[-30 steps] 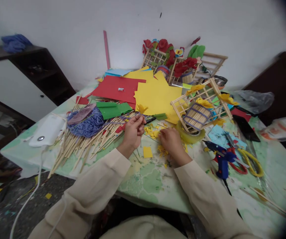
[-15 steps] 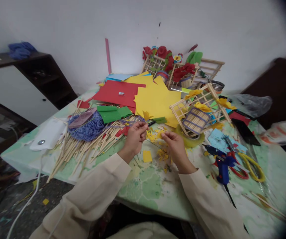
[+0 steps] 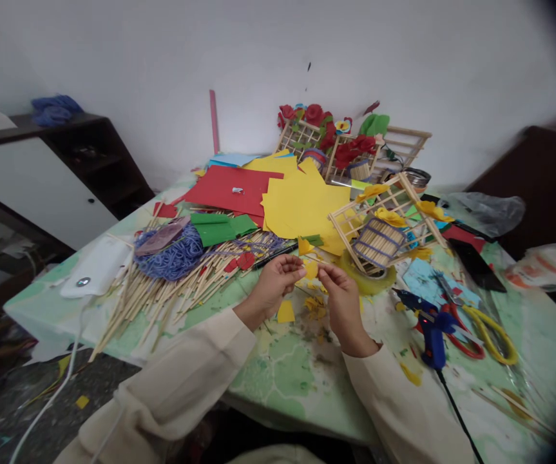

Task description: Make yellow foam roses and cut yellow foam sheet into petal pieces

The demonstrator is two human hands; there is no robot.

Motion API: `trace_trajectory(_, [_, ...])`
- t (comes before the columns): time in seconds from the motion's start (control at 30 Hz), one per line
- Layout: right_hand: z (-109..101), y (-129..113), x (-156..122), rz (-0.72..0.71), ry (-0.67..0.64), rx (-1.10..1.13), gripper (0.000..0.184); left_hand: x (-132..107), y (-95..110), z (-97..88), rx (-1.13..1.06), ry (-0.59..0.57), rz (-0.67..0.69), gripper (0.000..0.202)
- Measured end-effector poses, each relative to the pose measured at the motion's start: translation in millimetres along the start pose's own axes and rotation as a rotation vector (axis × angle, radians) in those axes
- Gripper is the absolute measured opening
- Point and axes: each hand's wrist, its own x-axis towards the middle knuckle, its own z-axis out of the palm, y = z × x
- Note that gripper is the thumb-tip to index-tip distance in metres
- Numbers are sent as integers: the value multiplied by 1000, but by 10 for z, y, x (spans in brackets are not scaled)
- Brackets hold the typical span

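Between my two hands a small yellow paper petal (image 3: 311, 269) is held above the table. My left hand (image 3: 278, 283) pinches its left edge with thumb and forefinger. On the other edge, the fingers of my right hand (image 3: 344, 299) are closed in a pinch. Below lie yellow paper scraps (image 3: 314, 307) and a small yellow paper piece (image 3: 286, 312). Just right of my right hand sits a roll of tape (image 3: 369, 281), and a stick trellis (image 3: 388, 225) with yellow paper flowers leans over it.
At right lie a blue glue gun (image 3: 433, 338), scissors (image 3: 493, 335) and a dark phone (image 3: 475, 264). Bamboo sticks (image 3: 162, 309), purple yarn (image 3: 171, 254) and a white power bank-like box (image 3: 91, 270) are at left. Behind are yellow sheets (image 3: 301, 206) and red sheets (image 3: 229, 190).
My hands have come closer together. The yellow petal, earlier at my right fingertips, is now pinched between both hands. The view has tilted slightly upward.
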Motion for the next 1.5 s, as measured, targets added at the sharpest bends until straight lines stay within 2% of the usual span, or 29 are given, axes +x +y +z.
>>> trace_trajectory(0.07, [-56, -13, 9, -57, 73, 27, 26, 3, 31, -8, -79, -44, -33, 32])
trace_trajectory(0.13, [-113, -47, 15, -106, 108, 26, 25, -4, 73, -11, -179, -121, -110, 32])
trace_trajectory(0.27, [-172, -140, -16, -223, 64, -126, 20, -44, 139, 3, -298, -239, -259, 32])
trace_trajectory(0.47, [-132, -226, -129, -618, -156, -423, 34, -81, 118, 17, -252, -250, -272, 33])
trace_trajectory(0.6, [-139, -257, -154, -721, -182, -442, 36, -77, 81, 9, -202, -216, -245, 36])
trace_trajectory(0.73, [-166, -283, -148, -722, -195, -476, 22, -65, 78, 5, -194, -225, -242, 34])
trace_trajectory(0.83, [-173, -299, -153, -729, -150, -470, 14, -60, 94, 13, -216, -248, -274, 30])
trace_trajectory(1.0, [-166, -308, -176, -691, -51, -416, 12, -52, 76, 22, -194, -268, -246, 27])
trace_trajectory(1.17, [-179, -266, -179, -666, -26, -417, 10, -44, 39, 16, -173, -263, -228, 27])
trace_trajectory(1.3, [-225, -197, -130, -647, -16, -573, 10, -46, 50, 23, -186, -266, -186, 26])
trace_trajectory(1.5, [-283, -41, 7, -488, 8, -898, 12, -67, 58, 46, -161, -272, -160, 24])
